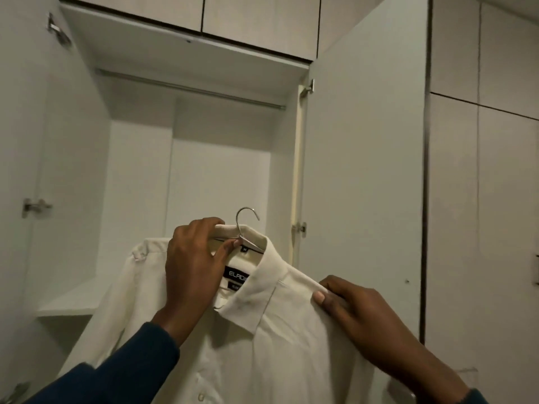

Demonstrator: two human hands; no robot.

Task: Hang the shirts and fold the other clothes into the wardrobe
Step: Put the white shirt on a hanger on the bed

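So there's this cream white shirt (262, 339) filling the lower middle of the frame, already on a metal hanger (246, 225) with the hook poking up out of the collar. Black label inside the neck, buttons down the front, fabric a bit rumpled. Left hand (192, 263) has its fingers curled over the collar, thumb pinching near the hanger neck. Right hand (350, 310) pinches the shoulder seam at lower right. Behind, the wardrobe (221, 176) stands open, rail (189, 88) across the top.
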